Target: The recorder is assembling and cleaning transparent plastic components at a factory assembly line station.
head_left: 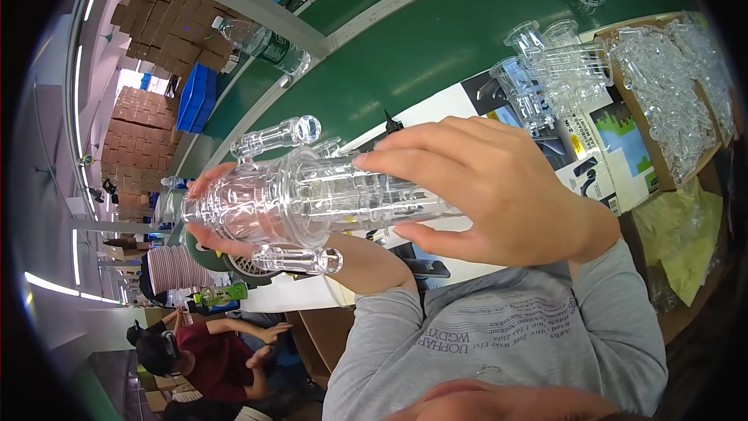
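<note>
Green desk [405,39]: bare room is left between bottle [269,45] and clear cups [530,82].
Left fingers [226,242]: wrapped round the clear vessel [253,199], held raised and sideways.
Right fingers [425,164]: parted by the clear tube [366,196], clasped at the vessel's rim.
Right edge: crowded by a parts-filled carton [653,157].

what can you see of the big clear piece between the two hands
The big clear piece looks like shiny glass or hard plastic. It has a rounded body, a thick ring, a narrower tube and two small side tubes with round ends. It lies sideways across the view, the left hand around the rounded body, the right hand at the narrower tube.
</note>
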The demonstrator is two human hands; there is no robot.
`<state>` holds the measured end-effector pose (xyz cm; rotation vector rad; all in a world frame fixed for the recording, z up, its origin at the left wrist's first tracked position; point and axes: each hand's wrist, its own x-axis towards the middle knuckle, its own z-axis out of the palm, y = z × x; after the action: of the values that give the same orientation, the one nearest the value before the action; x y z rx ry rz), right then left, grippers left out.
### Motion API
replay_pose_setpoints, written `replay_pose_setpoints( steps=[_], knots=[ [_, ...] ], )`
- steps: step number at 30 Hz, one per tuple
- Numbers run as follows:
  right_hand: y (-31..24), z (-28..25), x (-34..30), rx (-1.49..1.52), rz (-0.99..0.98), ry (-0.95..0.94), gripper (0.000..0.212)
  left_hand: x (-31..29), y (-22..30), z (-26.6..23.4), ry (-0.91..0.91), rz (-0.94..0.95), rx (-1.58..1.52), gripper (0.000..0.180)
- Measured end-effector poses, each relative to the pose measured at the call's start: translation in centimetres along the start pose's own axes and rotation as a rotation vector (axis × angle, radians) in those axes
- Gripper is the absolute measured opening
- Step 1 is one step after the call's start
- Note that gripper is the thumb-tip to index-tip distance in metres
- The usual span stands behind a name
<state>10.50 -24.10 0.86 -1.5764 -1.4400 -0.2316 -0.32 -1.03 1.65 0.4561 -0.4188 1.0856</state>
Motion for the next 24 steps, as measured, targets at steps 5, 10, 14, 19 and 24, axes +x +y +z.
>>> replay_pose_setpoints(
  steps=[5,10,14,19,24],
  knots=[
    [-0.1,0.2,0.5,0.098,0.033,0.030,0.044,0.7,1.2,-0.9,0.114,0.120,0.267,0.042],
    [0.2,0.2,0.5,0.110,0.020,0.053,0.045,0.0,0.4,-0.1,0.051,0.091,0.264,0.031],
    [0.3,0.5,0.4,0.077,-0.098,0.100,0.045,0.2,0.7,-0.5,-0.042,0.078,0.034,0.033],
    [-1.1,1.8,0.2,0.011,-0.293,0.244,0.035,0.3,2.2,-0.2,-0.200,-0.202,-0.506,0.043],
    [-2.3,3.6,-0.3,-0.085,-0.384,0.327,0.028,0.5,3.0,-0.3,-0.276,-0.165,-0.642,0.047]
  ],
)
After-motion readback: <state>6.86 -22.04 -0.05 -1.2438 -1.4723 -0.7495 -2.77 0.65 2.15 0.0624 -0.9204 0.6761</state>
